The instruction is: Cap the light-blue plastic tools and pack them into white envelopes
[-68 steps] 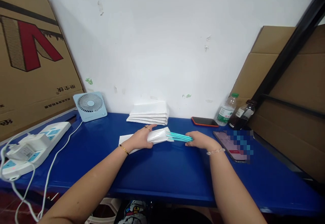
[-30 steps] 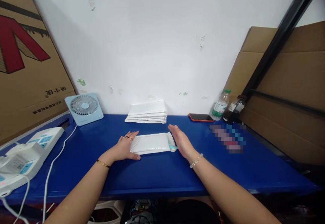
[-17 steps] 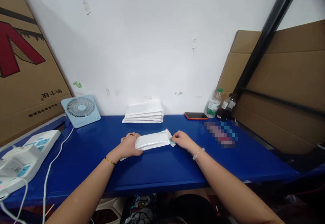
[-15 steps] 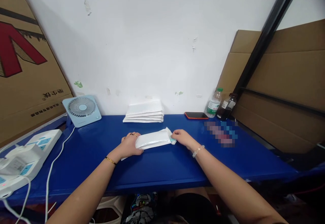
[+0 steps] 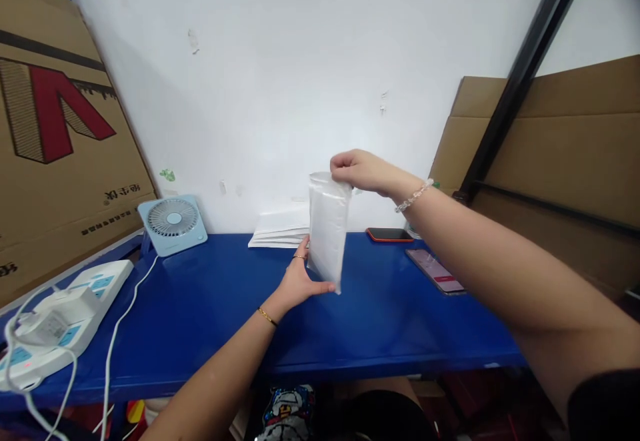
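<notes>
In the head view, the white pouch (image 5: 329, 231) stands nearly upright just below the middle of the scene, over the blue table (image 5: 380, 314); whether its lower edge touches the tabletop, I cannot tell. The right hand (image 5: 357, 169), at the pouch's one o'clock, has its fingers curled closed, pinching the top edge near the right corner. The left hand (image 5: 299, 283), at seven o'clock, is partly open, thumb along the bottom edge and fingers around the left side, cradling the lower end. The top edge looks slightly parted at eleven o'clock; what lies inside cannot be made out.

To handle this well, the right pinch should stay firm but light, so the thin rim does not crease, while the left hand bears the weight from below. Holding the pouch clear of the white stack (image 5: 277, 229) at nine o'clock and the orange-edged phone (image 5: 390, 235) at three seems wise.
</notes>
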`<act>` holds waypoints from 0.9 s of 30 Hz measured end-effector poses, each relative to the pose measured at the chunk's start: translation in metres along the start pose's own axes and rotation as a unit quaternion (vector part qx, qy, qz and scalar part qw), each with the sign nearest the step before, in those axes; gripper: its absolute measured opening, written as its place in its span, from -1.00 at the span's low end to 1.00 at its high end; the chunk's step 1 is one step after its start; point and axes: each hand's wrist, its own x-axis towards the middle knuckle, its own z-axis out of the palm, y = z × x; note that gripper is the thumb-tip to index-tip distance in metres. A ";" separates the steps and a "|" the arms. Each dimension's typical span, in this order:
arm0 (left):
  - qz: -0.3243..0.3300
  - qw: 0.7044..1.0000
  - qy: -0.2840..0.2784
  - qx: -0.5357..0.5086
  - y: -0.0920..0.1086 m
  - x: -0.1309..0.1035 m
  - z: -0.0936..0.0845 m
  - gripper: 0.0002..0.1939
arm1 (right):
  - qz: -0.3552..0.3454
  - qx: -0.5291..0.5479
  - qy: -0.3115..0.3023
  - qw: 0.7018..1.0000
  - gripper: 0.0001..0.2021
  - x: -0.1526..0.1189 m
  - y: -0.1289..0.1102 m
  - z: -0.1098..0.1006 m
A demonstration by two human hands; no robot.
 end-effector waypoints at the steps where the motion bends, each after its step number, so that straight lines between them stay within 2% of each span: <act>1: 0.000 0.998 -0.003 -0.057 0.002 0.004 0.002 0.20 | -0.010 -0.012 0.002 1.000 -0.81 -0.001 -0.003 -0.005; 3: 0.003 0.984 -0.023 -0.176 0.008 0.013 0.006 -0.10 | -0.022 -0.020 0.007 1.000 -0.80 -0.004 -0.005 -0.011; 5: -0.001 0.957 -0.050 -0.286 0.017 0.020 0.013 -0.41 | -0.023 -0.010 0.013 1.000 -0.80 -0.008 -0.001 -0.015; 7: -0.024 0.927 -0.071 -0.368 0.024 0.023 0.021 -0.56 | -0.023 0.022 0.027 0.999 -0.81 -0.012 0.006 -0.018; 10: -0.074 0.883 -0.102 -0.452 0.028 0.021 0.027 -0.61 | -0.049 0.107 0.039 0.992 -0.76 -0.022 0.020 -0.022; 13: -0.126 0.852 -0.137 -0.490 0.026 0.016 0.025 -0.67 | -0.116 0.175 0.036 0.977 -0.63 -0.037 0.033 -0.019; 18: -0.172 0.801 -0.272 -0.505 0.020 0.010 0.016 -0.80 | -0.160 0.101 -0.008 0.982 -0.65 -0.057 0.048 -0.001; 21: -0.189 0.762 -0.319 -0.532 0.016 0.010 0.014 -0.77 | -0.135 0.069 -0.039 0.988 -0.70 -0.060 0.056 0.004; 22: -0.203 0.755 -0.323 -0.533 0.014 0.011 0.013 -0.72 | -0.113 0.064 -0.046 0.991 -0.70 -0.060 0.060 0.003; 24: -0.243 0.765 -0.302 -0.514 0.010 0.013 0.014 -0.64 | -0.054 0.052 -0.038 0.996 -0.69 -0.059 0.074 -0.006; 25: -0.271 0.778 -0.274 -0.497 0.007 0.015 0.015 -0.62 | -0.023 0.046 -0.019 0.999 -0.69 -0.059 0.084 -0.013; 27: -0.333 0.804 -0.185 -0.456 0.000 0.019 0.017 -0.64 | 0.048 0.029 0.015 0.998 -0.69 -0.059 0.113 -0.027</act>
